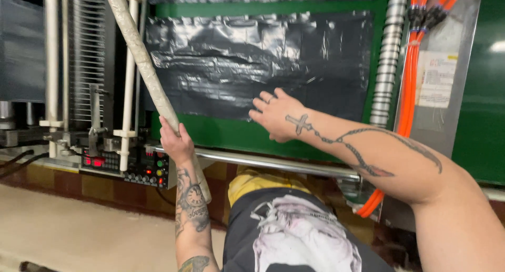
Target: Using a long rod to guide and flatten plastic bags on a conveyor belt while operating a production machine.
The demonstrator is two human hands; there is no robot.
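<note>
1. Plastic sheeting, black and crinkled, covers most of a green machine panel; it is a wide rectangle with glossy folds, and a second dark strip runs along the top edge of the view.
2. Right of the sheet, a pale rectangular label with small print and a red mark sits on a grey metal plate, partly behind a bundle of orange cables that hangs beside a ribbed silver hose.
3. Lower left, a small dark control box shows red lit displays and round red, green and yellow buttons.
4. The left hand is closed around a long pale roll, gripping it about two thirds of the way down its visible length; the roll slants up to the left, past the white metal uprights.
5. The right hand is open, fingers spread and slightly bent, palm laid against the lower edge of the black sheeting; the tattooed forearm stretches in from the right.
6. Below both hands, a silver rail runs across the machine.
</note>
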